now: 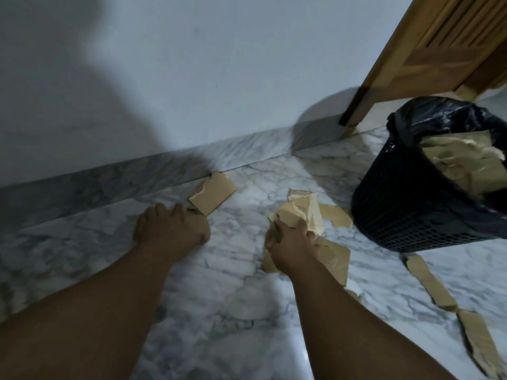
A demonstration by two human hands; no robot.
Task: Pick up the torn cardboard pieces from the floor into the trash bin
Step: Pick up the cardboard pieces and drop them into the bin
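Observation:
Torn tan cardboard pieces lie on the marble floor. My left hand (171,227) is curled with its fingertips on the near corner of a flat cardboard piece (213,192) by the skirting. My right hand (293,244) is closed on a bunch of cardboard scraps (297,212), with more pieces (336,257) under and beside it. A long cardboard strip (433,286) runs toward the lower right. The black mesh trash bin (411,212) stands at the right, lined with a black bag and holding cardboard (463,163).
A pale wall with a marble skirting (109,182) runs across the back. A wooden door and its frame (406,61) stand at the upper right behind the bin. Bare marble floor (233,311) lies between my forearms.

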